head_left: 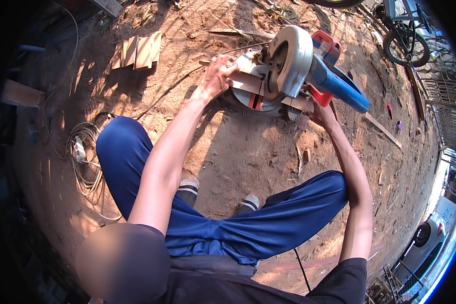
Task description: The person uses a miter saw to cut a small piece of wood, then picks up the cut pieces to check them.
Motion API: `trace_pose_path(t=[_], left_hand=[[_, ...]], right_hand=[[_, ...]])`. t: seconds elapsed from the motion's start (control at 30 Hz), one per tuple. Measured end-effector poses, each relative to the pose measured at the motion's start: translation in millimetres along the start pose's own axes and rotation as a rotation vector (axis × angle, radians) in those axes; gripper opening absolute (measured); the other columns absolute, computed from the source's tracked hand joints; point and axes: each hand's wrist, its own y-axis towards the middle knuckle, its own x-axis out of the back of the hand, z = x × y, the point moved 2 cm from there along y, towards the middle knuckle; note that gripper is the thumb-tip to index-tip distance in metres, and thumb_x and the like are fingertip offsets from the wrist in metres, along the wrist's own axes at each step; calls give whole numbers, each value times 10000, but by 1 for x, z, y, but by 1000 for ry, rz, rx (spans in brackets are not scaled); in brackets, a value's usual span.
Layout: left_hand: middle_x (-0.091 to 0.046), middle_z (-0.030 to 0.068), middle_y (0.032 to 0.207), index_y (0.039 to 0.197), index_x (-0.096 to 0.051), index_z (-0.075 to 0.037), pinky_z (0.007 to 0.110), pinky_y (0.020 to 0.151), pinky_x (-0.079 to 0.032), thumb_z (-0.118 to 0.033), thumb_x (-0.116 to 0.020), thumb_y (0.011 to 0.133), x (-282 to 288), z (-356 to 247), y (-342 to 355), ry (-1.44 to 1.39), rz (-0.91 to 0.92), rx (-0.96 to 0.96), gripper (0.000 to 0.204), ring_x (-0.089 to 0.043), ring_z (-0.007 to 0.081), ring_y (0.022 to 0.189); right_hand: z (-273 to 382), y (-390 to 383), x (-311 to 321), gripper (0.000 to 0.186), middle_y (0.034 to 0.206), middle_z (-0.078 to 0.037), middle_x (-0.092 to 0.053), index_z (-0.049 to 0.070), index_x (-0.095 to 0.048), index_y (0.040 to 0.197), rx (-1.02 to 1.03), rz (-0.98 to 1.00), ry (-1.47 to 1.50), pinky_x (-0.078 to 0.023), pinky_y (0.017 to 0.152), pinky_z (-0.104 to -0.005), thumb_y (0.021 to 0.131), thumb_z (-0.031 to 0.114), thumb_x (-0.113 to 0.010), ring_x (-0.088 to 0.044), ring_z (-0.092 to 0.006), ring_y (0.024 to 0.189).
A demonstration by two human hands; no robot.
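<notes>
A mitre saw (294, 61) with a grey blade guard, blue motor body and red handle stands on the dirt ahead of me. Across its round base lies a flat wooden board (248, 83), partly hidden under the guard. My left hand (218, 77) is closed over the board's left end, fingers bent against it. At the other side my right hand (320, 112) grips the board's right end, below the red handle. The blade is mostly covered by the guard.
Several cut wood pieces (137, 50) lie at the far left. A coiled cable (86, 157) with a white socket sits by my left knee, and a dark cord runs toward the saw. Right of the saw are a thin wood strip (384, 130) and a red-handled tool (389, 111).
</notes>
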Motion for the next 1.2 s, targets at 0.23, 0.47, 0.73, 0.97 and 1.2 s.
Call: trace_pose_path(t=[0.23,0.47,0.73,0.97,1.2], left_hand=[[-696,55,1111,1167,-716,-136,337,956,-574,-166,-711,867,-9,0,-22,31,144,-304,301,-652,217,1094],[-673,29,1228,1232,-705,-167,338,833,-621,-309,-746,866,-15,-22,-13,253,154,-208,394,-642,206,1125],[-654,55,1343,1238,-726,-173,387,888,-634,-163,-801,700,-17,-30,-19,247,255,-107,543,-635,311,1240],[-704,28,1216,1165,-752,-168,318,866,-626,-152,-800,705,-19,-18,-15,133,138,-132,463,-669,274,1160],[-702,-54,1049,1049,-773,-182,310,668,-635,-197,-774,776,-19,-17,-12,215,44,-210,274,-663,180,995]], right_hand=[[-1,0,-4,718,1281,-228,-587,92,-491,1369,-162,131,2,-482,1024,-501,701,71,-752,-553,-442,1217],[-1,3,2,689,1230,-229,-625,89,-537,1353,-102,88,-79,-511,975,-499,708,136,-773,-589,-435,1170],[-16,-8,24,686,1324,-169,-619,83,-555,1370,-204,23,108,-476,1032,-469,756,217,-828,-586,-358,1233],[58,-39,232,389,1235,-188,-693,46,-602,1338,-638,-508,254,-576,944,-410,996,228,-634,-690,-263,1099],[195,24,240,797,1232,-151,-685,86,-627,1287,-282,-76,-54,-528,996,-467,659,487,-910,-674,-312,1127]])
